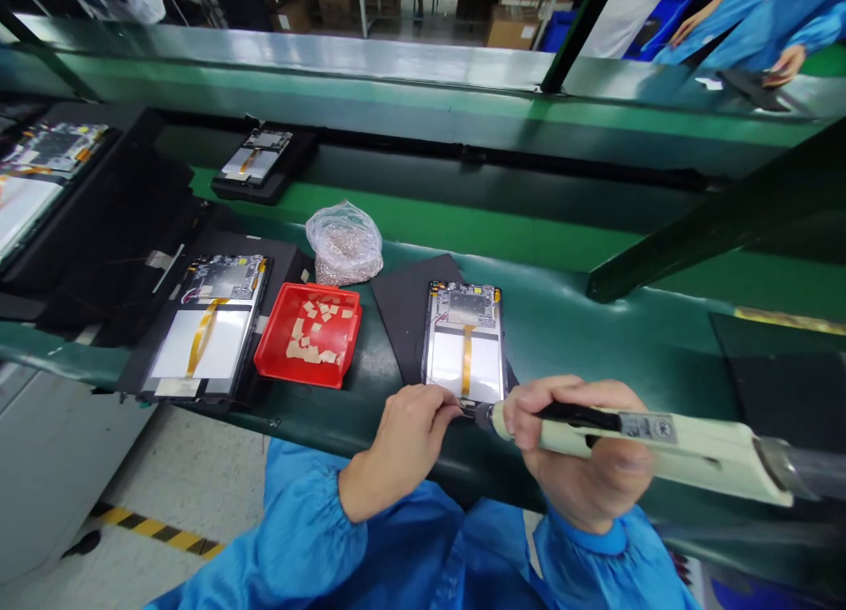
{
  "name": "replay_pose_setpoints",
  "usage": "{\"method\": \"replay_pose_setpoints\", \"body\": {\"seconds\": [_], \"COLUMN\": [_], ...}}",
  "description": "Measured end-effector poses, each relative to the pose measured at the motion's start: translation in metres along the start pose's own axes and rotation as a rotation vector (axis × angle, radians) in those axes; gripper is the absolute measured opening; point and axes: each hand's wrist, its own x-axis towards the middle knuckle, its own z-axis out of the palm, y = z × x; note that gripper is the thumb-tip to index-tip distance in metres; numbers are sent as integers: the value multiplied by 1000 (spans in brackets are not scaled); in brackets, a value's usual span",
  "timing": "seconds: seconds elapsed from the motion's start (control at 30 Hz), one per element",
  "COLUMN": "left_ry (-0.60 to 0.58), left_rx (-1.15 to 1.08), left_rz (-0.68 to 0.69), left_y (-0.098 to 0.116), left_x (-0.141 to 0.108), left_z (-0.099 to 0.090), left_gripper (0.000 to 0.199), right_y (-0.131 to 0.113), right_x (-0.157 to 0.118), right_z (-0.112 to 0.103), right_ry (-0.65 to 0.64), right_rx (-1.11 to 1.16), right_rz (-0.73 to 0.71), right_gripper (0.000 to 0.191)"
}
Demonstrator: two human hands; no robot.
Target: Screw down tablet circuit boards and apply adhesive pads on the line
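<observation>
The right hand (585,451) has its grip closed round the pale body of an electric screwdriver (661,451), whose nose points left at the lower edge of a tablet (464,345) with its inner board and a yellow ribbon showing. The left hand (410,438) is at that same edge, thumb and index finger drawn together in a narrow grip beside the screwdriver's nose; whether they pinch anything is too small to tell. The tablet lies partly on a black mat (413,306), near the front edge of the green desk (555,328). To the left of the mat, also by the front edge, sits a red tray (307,335) with small beige pieces in it, and just behind that tray is a clear bag (345,240) of tiny metallic parts. Farther left, a second opened tablet (208,328) rests on black foam (149,363). Behind it, a smaller-looking device (257,156) lies on a dark block (281,182). Another opened device (40,178) is cut off by the left side of the view. At the upper right, a person in blue (773,19) has both hands near a far surface.
</observation>
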Motion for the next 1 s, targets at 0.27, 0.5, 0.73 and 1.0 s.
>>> {"method": "replay_pose_setpoints", "body": {"seconds": [0.27,0.5,0.73,1.0], "left_ry": [-183,-325,-333,-338], "left_rx": [-118,14,5,-29], "left_rz": [-236,-255,-282,-285], "left_y": [15,21,22,21], "left_x": [18,35,40,40], "left_z": [-18,-27,-26,-26], "left_gripper": [17,21,23,24], "right_y": [15,16,20,19], "right_x": [-2,-4,-6,-8], "right_z": [-6,-10,-10,-11], "right_ry": [34,19,3,5], "right_rx": [28,30,63,47], "right_rz": [-56,-107,-115,-127], "right_gripper": [26,27,27,29]}}
